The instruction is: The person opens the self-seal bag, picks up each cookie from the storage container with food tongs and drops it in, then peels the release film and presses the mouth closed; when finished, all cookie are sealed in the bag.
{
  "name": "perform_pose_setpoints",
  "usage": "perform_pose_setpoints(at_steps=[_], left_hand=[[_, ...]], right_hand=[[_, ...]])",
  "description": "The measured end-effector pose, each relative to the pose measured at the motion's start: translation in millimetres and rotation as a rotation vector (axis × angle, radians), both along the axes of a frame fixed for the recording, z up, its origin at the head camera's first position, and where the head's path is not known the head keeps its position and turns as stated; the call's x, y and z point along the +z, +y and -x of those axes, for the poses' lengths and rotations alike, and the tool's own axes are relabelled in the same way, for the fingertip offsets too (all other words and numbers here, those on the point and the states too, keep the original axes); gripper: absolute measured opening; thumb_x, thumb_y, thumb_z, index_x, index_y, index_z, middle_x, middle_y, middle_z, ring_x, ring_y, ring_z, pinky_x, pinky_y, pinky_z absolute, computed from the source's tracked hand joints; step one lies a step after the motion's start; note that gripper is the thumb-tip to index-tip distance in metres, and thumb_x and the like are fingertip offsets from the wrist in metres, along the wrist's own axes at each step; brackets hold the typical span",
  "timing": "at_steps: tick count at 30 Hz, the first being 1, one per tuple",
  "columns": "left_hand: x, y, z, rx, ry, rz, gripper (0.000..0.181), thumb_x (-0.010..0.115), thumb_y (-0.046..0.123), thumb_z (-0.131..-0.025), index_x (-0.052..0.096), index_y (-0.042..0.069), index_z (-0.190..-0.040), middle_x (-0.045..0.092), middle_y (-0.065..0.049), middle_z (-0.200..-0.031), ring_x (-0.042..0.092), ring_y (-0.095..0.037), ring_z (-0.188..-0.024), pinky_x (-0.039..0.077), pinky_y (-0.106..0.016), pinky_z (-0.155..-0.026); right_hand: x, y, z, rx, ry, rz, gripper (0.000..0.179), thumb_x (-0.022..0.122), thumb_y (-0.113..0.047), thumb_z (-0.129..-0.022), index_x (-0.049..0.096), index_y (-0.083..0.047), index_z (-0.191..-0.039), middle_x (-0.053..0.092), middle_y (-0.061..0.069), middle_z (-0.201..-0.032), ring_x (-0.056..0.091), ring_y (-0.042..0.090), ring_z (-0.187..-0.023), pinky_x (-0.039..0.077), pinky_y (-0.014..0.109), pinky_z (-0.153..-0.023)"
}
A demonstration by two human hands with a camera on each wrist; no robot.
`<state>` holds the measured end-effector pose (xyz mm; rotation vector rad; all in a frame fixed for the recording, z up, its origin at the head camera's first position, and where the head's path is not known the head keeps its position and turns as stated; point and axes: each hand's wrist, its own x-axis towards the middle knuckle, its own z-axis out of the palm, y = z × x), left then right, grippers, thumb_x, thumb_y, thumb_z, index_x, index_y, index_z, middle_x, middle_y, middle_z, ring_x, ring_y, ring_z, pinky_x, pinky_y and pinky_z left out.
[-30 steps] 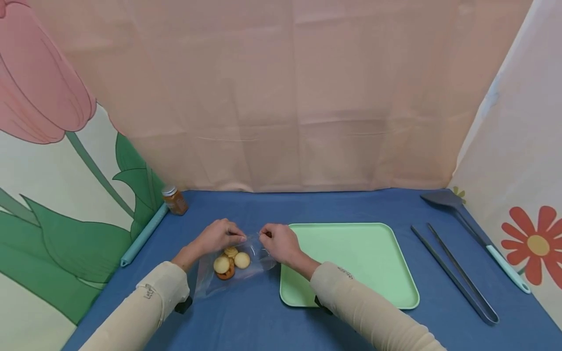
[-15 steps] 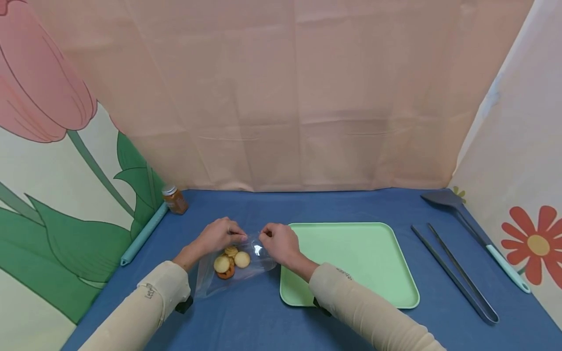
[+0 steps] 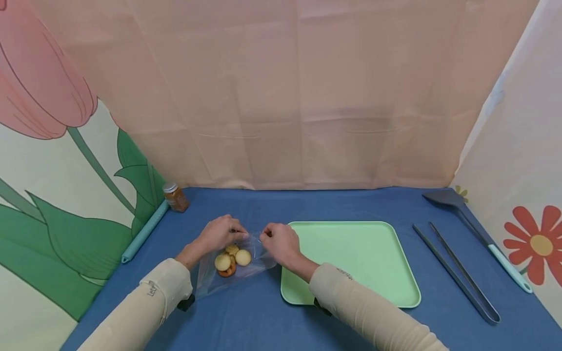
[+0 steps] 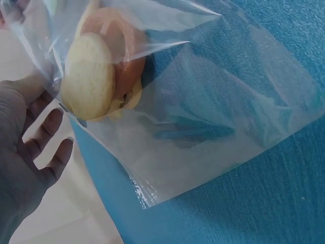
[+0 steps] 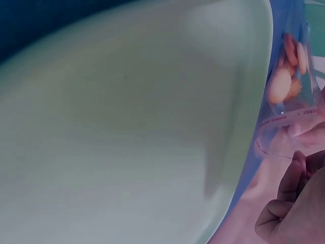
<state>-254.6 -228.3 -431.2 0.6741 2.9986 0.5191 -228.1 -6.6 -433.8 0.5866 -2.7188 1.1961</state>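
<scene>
A clear plastic bag (image 3: 210,286) with several baked pieces inside lies flat at the left of the tray. Pale round biscuits (image 3: 222,263) and a brown ring-shaped piece (image 4: 133,56) show through the film. My left hand (image 3: 218,235) pinches the bag's far edge between thumb and fingers. Close to its right, my right hand (image 3: 281,244) pinches the same edge near the corner, its fingers curled. In the right wrist view, a printed strip (image 5: 287,118) runs across the bag near its mouth. The left wrist view shows the bag's closed end spread over the blue cloth.
A light green tray (image 3: 351,263) lies right of the bag, under my right forearm. Further right are metal tongs (image 3: 461,278) and a dark spatula (image 3: 471,226). At the back left stand a spice jar (image 3: 176,197) and a blue roll (image 3: 145,234).
The head view has tilted very slightly. Both hands keep their pinch on the bag's edge, and a bright glint on the film has come and gone.
</scene>
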Motion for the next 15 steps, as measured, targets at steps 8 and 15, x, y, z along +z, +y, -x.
perform_pose_setpoints(at_steps=[8, 15], left_hand=[[-2.3, 0.8, 0.8, 0.007, 0.017, 0.013, 0.014, 0.069, 0.031, -0.095, 0.081, 0.026, -0.100, 0.072, 0.011, -0.095, 0.058, -0.011, -0.089, 0.046, -0.028, -0.066], [-3.6, 0.5, 1.1, 0.018, 0.027, 0.024, 0.013, 0.070, 0.030, -0.095, 0.081, 0.027, -0.099, 0.072, 0.012, -0.094, 0.058, -0.011, -0.089, 0.045, -0.027, -0.064]], right_hand=[[0.5, -1.3, -4.1, -0.006, -0.005, -0.003, 0.017, 0.063, -0.011, -0.094, 0.076, -0.014, -0.083, 0.071, -0.001, -0.072, 0.050, 0.003, -0.049, 0.041, 0.022, -0.047], [-0.7, -0.5, -6.9, 0.018, -0.035, 0.041, 0.016, 0.063, -0.013, -0.096, 0.079, -0.009, -0.093, 0.074, 0.001, -0.080, 0.054, 0.003, -0.054, 0.044, 0.022, -0.051]])
